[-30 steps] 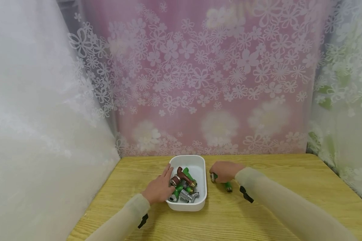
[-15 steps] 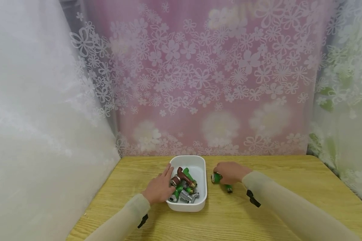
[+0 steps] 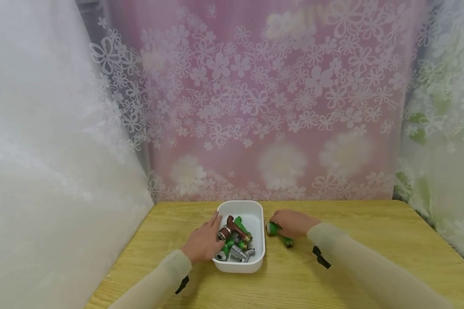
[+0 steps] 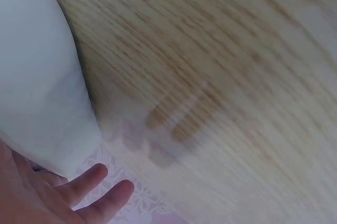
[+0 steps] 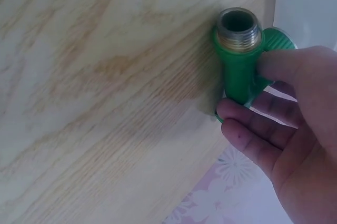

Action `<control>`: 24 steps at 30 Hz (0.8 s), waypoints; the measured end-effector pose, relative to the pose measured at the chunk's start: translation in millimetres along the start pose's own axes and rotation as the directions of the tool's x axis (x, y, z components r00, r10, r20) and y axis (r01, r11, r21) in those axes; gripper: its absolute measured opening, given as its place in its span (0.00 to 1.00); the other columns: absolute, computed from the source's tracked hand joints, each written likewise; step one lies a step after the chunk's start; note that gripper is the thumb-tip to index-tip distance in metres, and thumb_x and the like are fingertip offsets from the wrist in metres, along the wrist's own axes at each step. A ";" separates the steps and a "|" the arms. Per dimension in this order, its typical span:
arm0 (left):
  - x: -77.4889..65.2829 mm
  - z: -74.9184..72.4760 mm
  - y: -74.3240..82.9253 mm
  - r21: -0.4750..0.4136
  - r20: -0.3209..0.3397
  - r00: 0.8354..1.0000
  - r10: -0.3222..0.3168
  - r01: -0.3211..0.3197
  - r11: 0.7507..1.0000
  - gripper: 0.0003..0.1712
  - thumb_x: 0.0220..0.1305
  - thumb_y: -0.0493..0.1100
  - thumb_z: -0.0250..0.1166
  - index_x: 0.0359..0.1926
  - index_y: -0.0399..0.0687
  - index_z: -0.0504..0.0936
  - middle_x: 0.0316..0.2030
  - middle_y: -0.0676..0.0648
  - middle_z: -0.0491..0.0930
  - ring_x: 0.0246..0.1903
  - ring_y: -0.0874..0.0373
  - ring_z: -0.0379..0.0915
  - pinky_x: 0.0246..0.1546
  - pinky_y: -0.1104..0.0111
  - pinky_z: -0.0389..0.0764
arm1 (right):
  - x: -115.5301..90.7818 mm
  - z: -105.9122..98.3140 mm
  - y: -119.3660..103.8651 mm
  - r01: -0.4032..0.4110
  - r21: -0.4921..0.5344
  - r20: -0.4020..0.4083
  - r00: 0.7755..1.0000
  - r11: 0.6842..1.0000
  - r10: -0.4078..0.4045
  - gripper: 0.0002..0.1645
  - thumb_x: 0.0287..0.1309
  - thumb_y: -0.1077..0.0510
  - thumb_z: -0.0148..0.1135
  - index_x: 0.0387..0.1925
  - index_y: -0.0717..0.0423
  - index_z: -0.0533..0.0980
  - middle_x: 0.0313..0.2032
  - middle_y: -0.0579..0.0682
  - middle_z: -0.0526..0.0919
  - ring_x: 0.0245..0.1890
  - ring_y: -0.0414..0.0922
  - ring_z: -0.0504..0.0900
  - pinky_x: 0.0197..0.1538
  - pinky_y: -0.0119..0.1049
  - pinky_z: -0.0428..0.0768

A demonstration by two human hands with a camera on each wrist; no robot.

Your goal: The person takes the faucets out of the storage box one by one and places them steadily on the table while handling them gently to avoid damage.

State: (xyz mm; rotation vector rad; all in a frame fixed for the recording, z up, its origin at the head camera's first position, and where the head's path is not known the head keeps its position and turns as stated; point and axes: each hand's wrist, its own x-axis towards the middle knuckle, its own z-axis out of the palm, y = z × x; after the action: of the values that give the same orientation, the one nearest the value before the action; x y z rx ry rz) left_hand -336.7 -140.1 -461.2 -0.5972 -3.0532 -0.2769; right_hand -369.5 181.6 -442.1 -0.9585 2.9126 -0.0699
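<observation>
Right of the white box, my right hand point(image 3: 292, 223) grips a green faucet point(image 3: 272, 228) just over the table or on it; I cannot tell which. Seen from the right wrist, the thumb and fingers pinch the green faucet point(image 5: 239, 71), whose threaded metal end faces the camera. My left hand point(image 3: 203, 243) rests against the left side of the white box point(image 3: 239, 267), fingers extended along its rim. Inside lie a brown faucet point(image 3: 237, 228), a silver faucet point(image 3: 237, 253) and green ones, partly covering one another. In the left wrist view, two fingertips of the left hand point(image 4: 52, 197) stick out past the box wall.
The wood-grain table point(image 3: 352, 257) stretches to both sides of the box. Behind it hangs a pink floral curtain point(image 3: 278, 107). Pale sheeting hangs at the left point(image 3: 62, 150), and a flowered curtain point(image 3: 444, 141) at the right.
My right hand shifts slightly right, then back left toward the box with the green faucet, whose body now shows more beyond the fingers. The left hand and the box stay in place.
</observation>
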 end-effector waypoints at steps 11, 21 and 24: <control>-2.0 -1.6 1.0 -0.011 0.022 1.000 -0.016 0.017 1.000 0.47 0.68 0.56 0.56 0.81 0.47 0.49 0.81 0.47 0.43 0.70 0.37 0.63 0.60 0.43 0.74 | 10.3 3.7 -6.2 0.009 -0.014 -0.006 1.000 1.000 -0.009 0.18 0.64 0.57 0.67 0.55 0.52 0.81 0.50 0.51 0.84 0.50 0.48 0.83 0.55 0.45 0.81; -1.6 3.1 -1.9 -0.044 0.014 1.000 -0.012 0.013 0.999 0.47 0.67 0.56 0.54 0.81 0.47 0.48 0.81 0.46 0.43 0.71 0.36 0.62 0.63 0.43 0.72 | 11.5 5.0 -7.3 0.020 0.009 0.003 1.000 1.000 -0.020 0.21 0.64 0.58 0.67 0.58 0.54 0.79 0.48 0.51 0.82 0.47 0.48 0.83 0.51 0.45 0.82; 0.1 3.8 -2.6 -0.048 -0.001 1.000 -0.008 0.008 0.999 0.48 0.66 0.56 0.54 0.81 0.47 0.48 0.81 0.47 0.43 0.70 0.36 0.62 0.63 0.43 0.72 | 12.4 4.1 -5.4 0.030 0.014 -0.001 1.000 0.999 -0.030 0.22 0.64 0.58 0.67 0.59 0.55 0.79 0.48 0.51 0.82 0.47 0.48 0.83 0.50 0.45 0.82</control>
State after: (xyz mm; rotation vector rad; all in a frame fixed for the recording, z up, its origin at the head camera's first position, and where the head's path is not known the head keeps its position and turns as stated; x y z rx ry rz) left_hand -337.7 -141.8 -465.4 -0.5869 -3.0568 -0.3509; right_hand -375.9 169.8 -446.5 -1.0003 2.8946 -0.0919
